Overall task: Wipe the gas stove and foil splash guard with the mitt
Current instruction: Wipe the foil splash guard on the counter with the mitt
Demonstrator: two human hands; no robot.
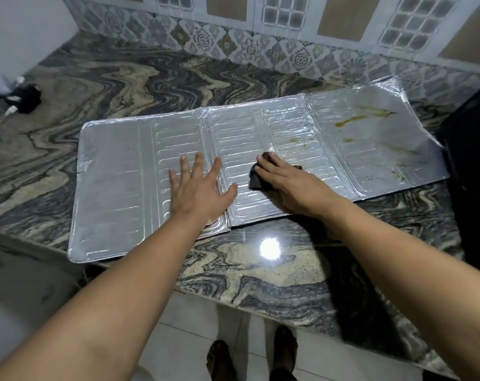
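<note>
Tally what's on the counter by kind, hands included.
Foil splash guard, lying flat: 1
Dark mitt, under the right hand: 1
Hands: 2, left hand pressed flat on the foil, right hand on the mitt
Dark gadget with white cable, far left, blurred: 1
Total: 5

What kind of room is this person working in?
Most likely a home kitchen. A polished marbled stone counter runs along a patterned tile backsplash, and a grease-stained foil splash guard lies flat on it, being wiped with a dark mitt.
</note>
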